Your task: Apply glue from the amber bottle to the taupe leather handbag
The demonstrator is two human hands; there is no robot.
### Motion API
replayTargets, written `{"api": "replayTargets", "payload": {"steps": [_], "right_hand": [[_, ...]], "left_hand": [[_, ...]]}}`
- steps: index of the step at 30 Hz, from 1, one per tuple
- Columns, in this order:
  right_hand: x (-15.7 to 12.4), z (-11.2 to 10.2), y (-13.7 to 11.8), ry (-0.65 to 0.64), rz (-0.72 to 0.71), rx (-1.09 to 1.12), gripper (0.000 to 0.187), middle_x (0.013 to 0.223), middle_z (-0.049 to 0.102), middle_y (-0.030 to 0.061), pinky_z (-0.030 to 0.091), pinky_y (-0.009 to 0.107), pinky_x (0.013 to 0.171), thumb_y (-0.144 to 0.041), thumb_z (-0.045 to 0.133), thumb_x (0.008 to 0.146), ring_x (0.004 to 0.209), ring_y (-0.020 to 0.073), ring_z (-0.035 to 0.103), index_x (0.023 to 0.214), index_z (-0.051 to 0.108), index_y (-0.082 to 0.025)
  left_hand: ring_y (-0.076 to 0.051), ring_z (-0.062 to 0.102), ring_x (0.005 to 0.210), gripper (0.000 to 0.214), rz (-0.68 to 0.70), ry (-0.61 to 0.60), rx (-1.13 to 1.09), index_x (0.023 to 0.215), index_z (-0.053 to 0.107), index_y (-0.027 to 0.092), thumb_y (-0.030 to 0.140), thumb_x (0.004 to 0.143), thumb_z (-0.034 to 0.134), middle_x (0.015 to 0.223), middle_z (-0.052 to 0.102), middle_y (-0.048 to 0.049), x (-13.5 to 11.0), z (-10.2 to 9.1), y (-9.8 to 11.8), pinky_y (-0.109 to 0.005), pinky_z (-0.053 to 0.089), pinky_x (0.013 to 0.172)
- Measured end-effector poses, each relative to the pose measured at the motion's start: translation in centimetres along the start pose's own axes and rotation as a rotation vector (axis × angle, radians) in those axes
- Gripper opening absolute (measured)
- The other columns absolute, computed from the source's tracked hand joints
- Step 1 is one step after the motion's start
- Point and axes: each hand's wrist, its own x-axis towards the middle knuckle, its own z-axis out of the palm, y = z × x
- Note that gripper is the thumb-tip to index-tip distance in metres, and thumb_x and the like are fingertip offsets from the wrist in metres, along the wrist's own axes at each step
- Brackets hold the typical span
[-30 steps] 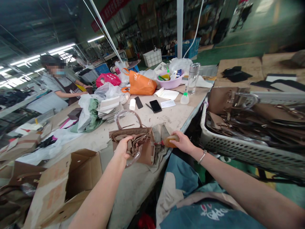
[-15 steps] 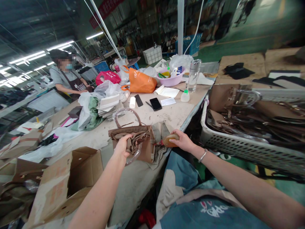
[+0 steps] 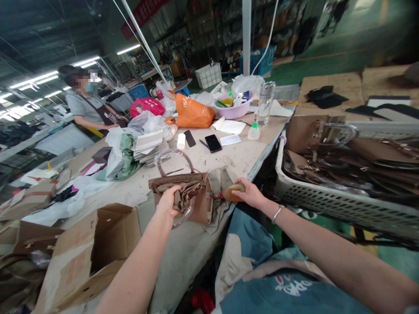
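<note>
A brown handbag [image 3: 199,205] with a plastic-wrapped handle lies on the worktable [image 3: 229,159] in front of me. My left hand [image 3: 169,201] is closed on the bag's crumpled top flap. At the bag's right side, my right hand [image 3: 250,193] grips a small amber-brown block [image 3: 233,190] whose tip touches the bag. A grey cloth [image 3: 220,179] lies under the bag.
An open cardboard box [image 3: 98,248] sits at my left. Two phones [image 3: 213,143], a notepad, a water bottle [image 3: 265,104], an orange bag [image 3: 193,114] and a pink bowl lie farther back. A white crate [image 3: 327,205] of brown bags stands at right. A person in an apron [image 3: 91,111] works at far left.
Both hands and the bag stay almost where they were. The person at far left has shifted slightly to the right.
</note>
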Motion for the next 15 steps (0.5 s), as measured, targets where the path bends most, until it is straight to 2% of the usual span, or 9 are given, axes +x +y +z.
{"api": "replayTargets", "payload": {"steps": [4,9,15], "right_hand": [[-0.16,-0.04,-0.15,-0.054,-0.006,0.024,0.027,0.077,0.060,-0.0017,0.048,0.030,0.068,-0.034,0.064,0.071,0.071,0.0165,0.057,0.092,0.054,-0.021],[0.08,-0.09,0.21,0.007,0.008,-0.004,0.026,0.084,0.061,0.0003,0.047,0.034,0.075,-0.033,0.063,0.073,0.078,0.0182,0.057,0.094,0.053,-0.022],[0.20,-0.22,0.68,-0.016,-0.012,-0.020,0.026,0.076,0.061,-0.0014,0.048,0.030,0.066,-0.034,0.065,0.072,0.071,0.0168,0.058,0.092,0.054,-0.021]], "left_hand": [[-0.015,0.056,0.035,0.007,0.002,0.006,0.006,0.075,0.060,0.012,0.015,0.071,0.054,0.047,0.060,-0.0023,0.10,0.05,0.04,-0.023,0.048,0.035],[-0.014,0.056,0.036,0.006,0.009,0.005,0.001,0.075,0.060,0.013,0.013,0.070,0.055,0.049,0.061,-0.0023,0.15,0.18,0.10,-0.022,0.048,0.035],[-0.014,0.056,0.036,0.006,0.004,-0.004,0.001,0.075,0.060,0.013,0.013,0.071,0.055,0.048,0.060,-0.0020,0.18,0.21,0.11,-0.022,0.048,0.035]]}}
